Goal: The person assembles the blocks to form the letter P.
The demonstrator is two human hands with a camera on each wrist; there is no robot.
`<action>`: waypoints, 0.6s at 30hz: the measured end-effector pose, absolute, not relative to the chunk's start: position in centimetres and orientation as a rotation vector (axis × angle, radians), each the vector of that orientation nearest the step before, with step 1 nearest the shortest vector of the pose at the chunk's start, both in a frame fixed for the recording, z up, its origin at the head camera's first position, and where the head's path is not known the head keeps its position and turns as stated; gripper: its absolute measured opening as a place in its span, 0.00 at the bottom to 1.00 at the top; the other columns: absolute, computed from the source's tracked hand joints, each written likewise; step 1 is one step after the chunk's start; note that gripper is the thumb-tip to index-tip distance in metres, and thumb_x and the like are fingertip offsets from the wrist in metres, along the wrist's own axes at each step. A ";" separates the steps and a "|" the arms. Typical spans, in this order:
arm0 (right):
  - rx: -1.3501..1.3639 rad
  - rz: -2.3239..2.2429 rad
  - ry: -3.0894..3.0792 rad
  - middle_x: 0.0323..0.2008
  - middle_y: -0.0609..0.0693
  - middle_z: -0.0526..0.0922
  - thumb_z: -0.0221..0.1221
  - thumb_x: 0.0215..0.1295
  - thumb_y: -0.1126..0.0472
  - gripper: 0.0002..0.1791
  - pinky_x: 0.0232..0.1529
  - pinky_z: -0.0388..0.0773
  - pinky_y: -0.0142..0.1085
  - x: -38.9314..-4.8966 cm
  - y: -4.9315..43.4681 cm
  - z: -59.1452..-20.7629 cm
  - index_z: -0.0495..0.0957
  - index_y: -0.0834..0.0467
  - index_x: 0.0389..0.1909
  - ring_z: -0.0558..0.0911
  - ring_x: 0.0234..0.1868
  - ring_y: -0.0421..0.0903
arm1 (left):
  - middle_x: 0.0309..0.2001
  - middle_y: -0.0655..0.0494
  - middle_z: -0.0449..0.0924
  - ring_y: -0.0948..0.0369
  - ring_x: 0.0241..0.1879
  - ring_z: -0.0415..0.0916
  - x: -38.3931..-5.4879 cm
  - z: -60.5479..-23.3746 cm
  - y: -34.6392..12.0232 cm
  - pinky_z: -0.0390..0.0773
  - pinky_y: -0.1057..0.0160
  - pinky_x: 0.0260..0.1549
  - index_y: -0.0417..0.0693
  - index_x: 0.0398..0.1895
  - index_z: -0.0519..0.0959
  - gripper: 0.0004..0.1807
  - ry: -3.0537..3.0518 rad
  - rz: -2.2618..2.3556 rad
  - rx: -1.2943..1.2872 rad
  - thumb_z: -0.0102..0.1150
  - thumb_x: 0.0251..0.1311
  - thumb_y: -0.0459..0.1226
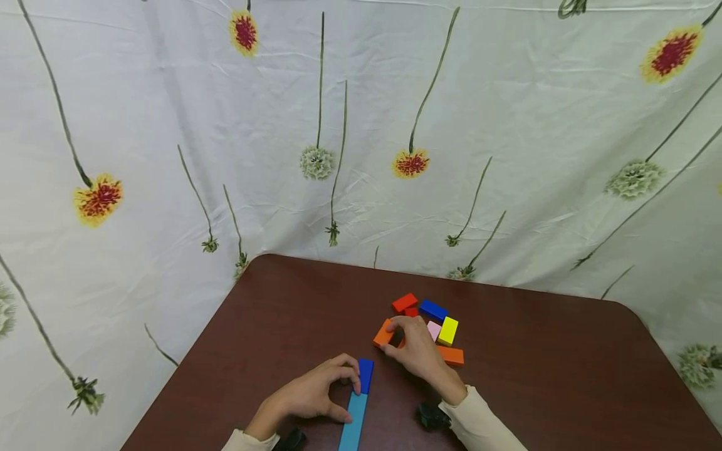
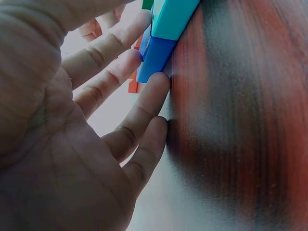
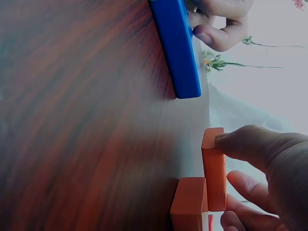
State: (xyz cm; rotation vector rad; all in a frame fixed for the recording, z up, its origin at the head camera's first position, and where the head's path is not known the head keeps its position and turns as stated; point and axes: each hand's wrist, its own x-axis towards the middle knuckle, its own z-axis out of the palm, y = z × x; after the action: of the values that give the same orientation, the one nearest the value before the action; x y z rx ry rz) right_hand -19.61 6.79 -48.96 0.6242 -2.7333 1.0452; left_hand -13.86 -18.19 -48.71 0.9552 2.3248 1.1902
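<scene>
My right hand [image 1: 418,351] pinches an orange block [image 1: 381,335] between thumb and fingers, at the left of a loose group of blocks. In the right wrist view, the thumb lies on one end of this orange block [image 3: 214,168], close beside a second orange block [image 3: 188,202]. My left hand [image 1: 316,389] rests along the left side of a row, its fingers lightly bent. That row has a dark blue block [image 1: 366,374] at the far end and a light blue piece [image 1: 354,418] end to end with it. The left wrist view shows fingertips right at the blue block [image 2: 156,57].
Behind and beside my right hand lie a red block [image 1: 404,303], another blue block [image 1: 434,310], a yellow block [image 1: 448,331], a pink block [image 1: 434,330] and an orange block [image 1: 451,356]. The brown table [image 1: 553,363] ends at a flower-patterned cloth [image 1: 361,125].
</scene>
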 end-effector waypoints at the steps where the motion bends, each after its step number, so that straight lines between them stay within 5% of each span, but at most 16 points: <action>1: 0.629 1.043 -2.731 0.52 0.54 0.84 0.73 0.56 0.59 0.14 0.50 0.73 0.46 -19.6 6.7 -49.0 0.83 0.58 0.40 0.76 0.50 0.53 | 0.54 0.61 0.70 0.63 0.53 0.67 -13.9 -48.7 -18.2 0.70 0.63 0.56 0.59 0.40 0.81 0.14 2.323 1.193 0.956 0.76 0.52 0.45; 18: 0.719 1.027 -2.726 0.53 0.55 0.84 0.71 0.58 0.59 0.13 0.48 0.73 0.42 -19.4 6.1 -49.6 0.83 0.58 0.42 0.76 0.47 0.50 | 0.53 0.59 0.70 0.62 0.51 0.69 -14.0 -48.6 -18.1 0.71 0.63 0.53 0.58 0.40 0.81 0.14 2.300 1.212 0.961 0.75 0.53 0.44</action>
State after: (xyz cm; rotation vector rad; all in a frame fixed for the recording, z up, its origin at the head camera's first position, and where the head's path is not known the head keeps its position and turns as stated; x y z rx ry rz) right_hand -19.37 6.13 -49.59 0.7188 -2.7262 1.0266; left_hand -13.95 -18.14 -48.57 0.9613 2.3001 1.2118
